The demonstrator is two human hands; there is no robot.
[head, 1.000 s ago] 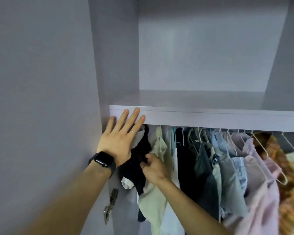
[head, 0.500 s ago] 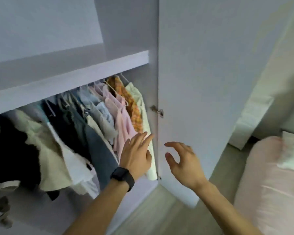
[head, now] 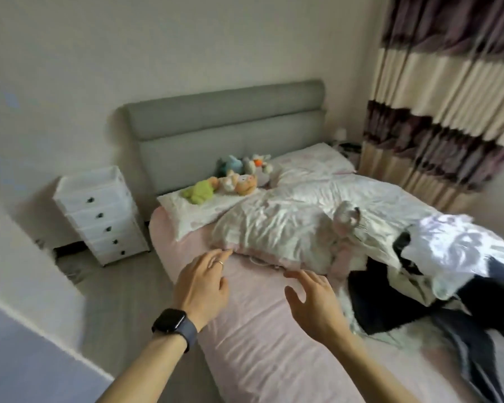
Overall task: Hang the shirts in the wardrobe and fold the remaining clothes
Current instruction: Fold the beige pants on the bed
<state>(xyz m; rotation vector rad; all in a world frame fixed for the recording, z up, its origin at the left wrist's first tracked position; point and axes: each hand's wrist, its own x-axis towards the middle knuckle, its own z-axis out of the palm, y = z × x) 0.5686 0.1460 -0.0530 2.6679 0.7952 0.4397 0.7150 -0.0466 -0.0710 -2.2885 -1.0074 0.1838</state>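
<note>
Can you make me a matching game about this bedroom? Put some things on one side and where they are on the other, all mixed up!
Things:
1. white drawer chest
2. green plush toy
3. pile of clothes
4. black watch

Places:
A. worn just behind the left hand
B. on the pillow
C. on the floor beside the headboard
D. on the bed, to the right of the right hand

Pairs: 1-C, 2-B, 3-D, 4-A

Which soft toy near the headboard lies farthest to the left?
The green toy, on the pillow; the others lie to its right, and none is green.
</note>
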